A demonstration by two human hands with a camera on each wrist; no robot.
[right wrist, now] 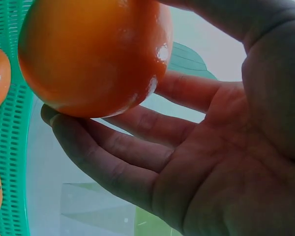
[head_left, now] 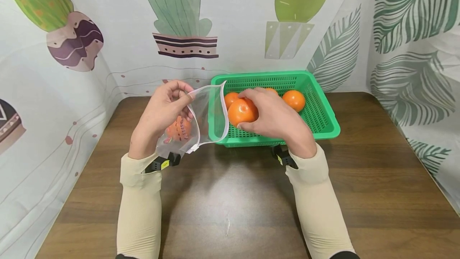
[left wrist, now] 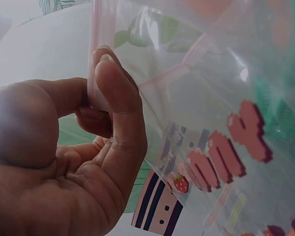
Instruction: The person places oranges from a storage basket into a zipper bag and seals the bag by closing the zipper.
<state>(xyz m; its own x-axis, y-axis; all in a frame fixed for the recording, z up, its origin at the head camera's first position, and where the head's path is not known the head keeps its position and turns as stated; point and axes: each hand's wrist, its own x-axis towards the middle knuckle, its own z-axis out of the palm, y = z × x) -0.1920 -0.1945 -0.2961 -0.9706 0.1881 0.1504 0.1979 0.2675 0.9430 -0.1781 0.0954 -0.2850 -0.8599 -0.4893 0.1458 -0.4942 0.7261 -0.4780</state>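
My left hand [head_left: 163, 107] pinches one edge of a clear zip bag [head_left: 212, 111] between thumb and fingers. The bag's mouth gapes toward the right, and its white slider [head_left: 194, 148] sits at the lower corner. A round orange shape [head_left: 179, 129] with print over it shows low in the bag; I cannot tell whether it is fruit or print. Reddish letters [left wrist: 221, 160] mark the bag in the left wrist view. My right hand [head_left: 271, 113] grips an orange [head_left: 243, 112] between thumb and fingers, just right of the bag's mouth and above the green basket [head_left: 325, 121].
Several more oranges lie in the basket, one at its right [head_left: 294, 100] and one behind the held fruit [head_left: 231, 98]. The basket stands at the back of a brown wooden table [head_left: 230, 211]. A cloth printed with cacti [head_left: 118, 19] hangs behind.
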